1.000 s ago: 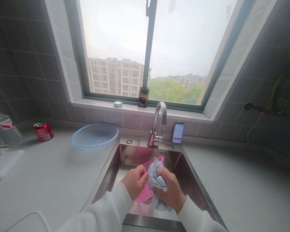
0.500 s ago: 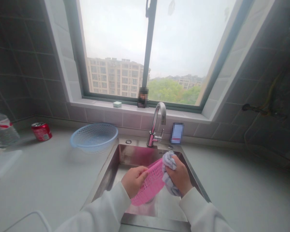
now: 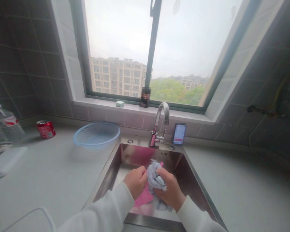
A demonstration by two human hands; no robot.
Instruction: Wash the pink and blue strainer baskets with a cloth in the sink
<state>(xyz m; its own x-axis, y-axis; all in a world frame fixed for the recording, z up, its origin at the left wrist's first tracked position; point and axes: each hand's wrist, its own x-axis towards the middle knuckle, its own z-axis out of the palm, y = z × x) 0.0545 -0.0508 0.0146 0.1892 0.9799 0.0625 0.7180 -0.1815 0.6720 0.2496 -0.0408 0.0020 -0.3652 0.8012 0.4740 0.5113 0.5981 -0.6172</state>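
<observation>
Over the steel sink [image 3: 195, 180], my left hand [image 3: 136, 182] grips a pink plastic basket [image 3: 144, 197] with small holes by its rim. My right hand [image 3: 169, 188] is closed round a bunched grey-white cloth [image 3: 156, 175], which lies against the basket near my left fingers. Cloth and hands hide most of the basket; its lower part shows below my left hand, and a bit of rim peeks out above the cloth.
A chrome faucet [image 3: 159, 124] rises behind the sink, with a blurred phone [image 3: 179, 134] to its right. On the left counter stand a blue basket [image 3: 96, 135], a red can [image 3: 46, 129] and a clear plastic bottle [image 3: 4, 124]. A small green box [image 3: 120, 103] sits on the sill.
My right hand and the cloth have moved left along the basket, close to my left hand. The basket has turned and shows less of its side. The view has shifted slightly.
</observation>
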